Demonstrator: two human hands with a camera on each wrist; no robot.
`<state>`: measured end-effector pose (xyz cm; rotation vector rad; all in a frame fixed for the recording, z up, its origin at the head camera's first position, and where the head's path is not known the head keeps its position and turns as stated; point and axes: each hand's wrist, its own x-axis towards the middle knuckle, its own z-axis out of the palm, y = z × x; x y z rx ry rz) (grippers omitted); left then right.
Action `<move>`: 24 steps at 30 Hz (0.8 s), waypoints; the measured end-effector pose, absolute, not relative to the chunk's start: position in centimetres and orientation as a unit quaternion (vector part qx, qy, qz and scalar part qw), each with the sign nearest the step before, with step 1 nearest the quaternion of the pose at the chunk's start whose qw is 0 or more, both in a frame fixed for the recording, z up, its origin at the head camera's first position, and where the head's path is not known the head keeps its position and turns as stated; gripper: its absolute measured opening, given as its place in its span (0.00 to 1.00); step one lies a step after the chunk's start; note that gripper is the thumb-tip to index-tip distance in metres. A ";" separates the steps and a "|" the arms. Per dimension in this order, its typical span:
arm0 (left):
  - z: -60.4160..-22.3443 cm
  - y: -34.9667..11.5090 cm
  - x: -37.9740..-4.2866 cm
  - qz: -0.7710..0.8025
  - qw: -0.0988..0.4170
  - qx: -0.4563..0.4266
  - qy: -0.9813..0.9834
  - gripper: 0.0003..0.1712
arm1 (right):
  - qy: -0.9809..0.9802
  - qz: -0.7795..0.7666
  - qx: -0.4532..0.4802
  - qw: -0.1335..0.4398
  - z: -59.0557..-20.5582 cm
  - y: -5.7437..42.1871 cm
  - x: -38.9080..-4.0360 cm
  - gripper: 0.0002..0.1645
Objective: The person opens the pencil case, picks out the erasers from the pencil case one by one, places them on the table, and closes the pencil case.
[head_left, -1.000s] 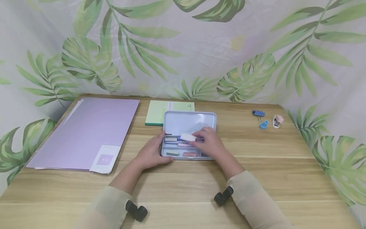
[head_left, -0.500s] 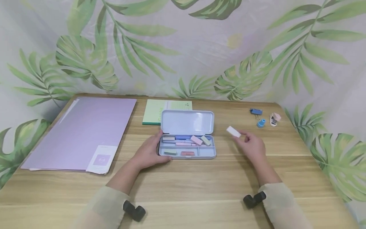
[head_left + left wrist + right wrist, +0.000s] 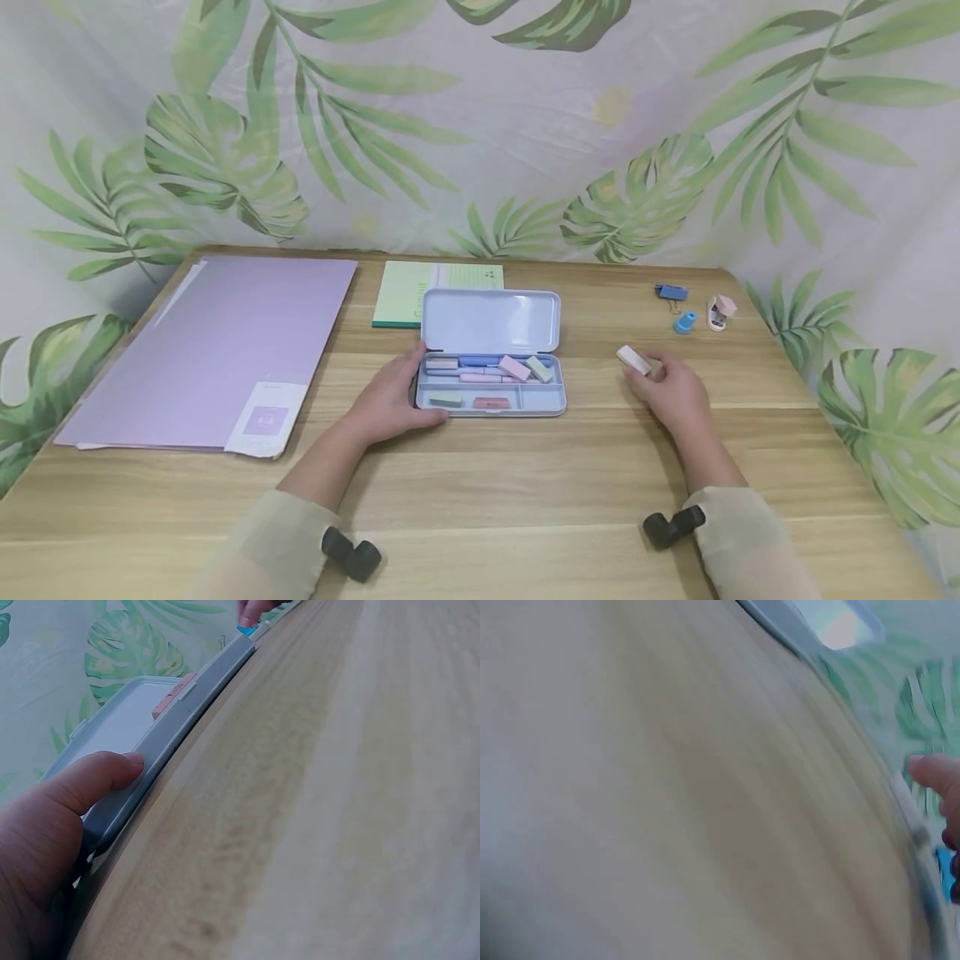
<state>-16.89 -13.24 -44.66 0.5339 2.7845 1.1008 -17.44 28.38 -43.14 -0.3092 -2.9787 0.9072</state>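
A light blue pencil case [image 3: 491, 321] lies with its lid raised in the middle of the table. My left hand [image 3: 386, 404] holds its left end, the thumb [image 3: 112, 772] along the front wall. Pens [image 3: 480, 377], a pink eraser [image 3: 515, 368] and a green eraser [image 3: 538, 368] fill the back compartment. In front lie another green eraser [image 3: 446, 401] and a reddish one [image 3: 491, 403]. To the right of the case, my right hand [image 3: 675, 396] pinches a white eraser [image 3: 632, 359] close over the table.
A purple folder [image 3: 225, 350] covers the table's left side. Behind the case, a green notebook [image 3: 397, 292] is partly hidden by the lid. At the back right are a blue binder clip [image 3: 671, 292], a small blue cone-shaped piece [image 3: 685, 322] and a pink-and-white stapler [image 3: 722, 312].
My right hand has lifted the white eraser out of the pencil case, carried it right and lowered it toward the table. The left hand has stayed at the case.
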 end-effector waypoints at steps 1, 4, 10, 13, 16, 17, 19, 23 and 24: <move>-44.6 -13.3 -16.9 0.361 0.050 0.175 0.915 0.69 | -0.951 0.295 -0.086 0.015 -43.0 27.6 -17.3 0.37; -44.6 -13.3 -16.9 0.362 0.051 0.174 0.914 0.69 | -0.951 0.306 -0.026 0.042 -42.5 24.7 -17.2 0.31; -44.6 -13.3 -16.9 0.363 0.055 0.172 0.914 0.69 | -0.945 0.318 0.074 0.028 -42.1 18.6 -17.1 0.26; -44.5 -13.4 -16.8 0.364 0.054 0.173 0.913 0.69 | -0.946 0.309 0.097 0.018 -42.2 16.6 -17.4 0.25; -44.7 -13.4 -16.8 0.363 0.052 0.175 0.914 0.69 | -0.952 0.286 0.106 0.008 -42.4 15.4 -17.7 0.24; -44.7 -13.4 -16.8 0.362 0.050 0.177 0.914 0.69 | -0.955 0.279 0.105 0.005 -42.4 15.1 -17.8 0.24; -44.8 -13.4 -16.9 0.361 0.049 0.177 0.914 0.69 | -0.959 0.262 0.104 0.001 -42.4 14.7 -18.0 0.24; -44.9 -13.4 -16.9 0.360 0.046 0.177 0.915 0.69 | -0.965 0.243 0.100 0.004 -42.3 14.2 -18.1 0.24; -44.9 -13.5 -16.9 0.361 0.046 0.177 0.914 0.69 | -0.966 0.240 0.101 0.007 -42.3 14.1 -18.1 0.24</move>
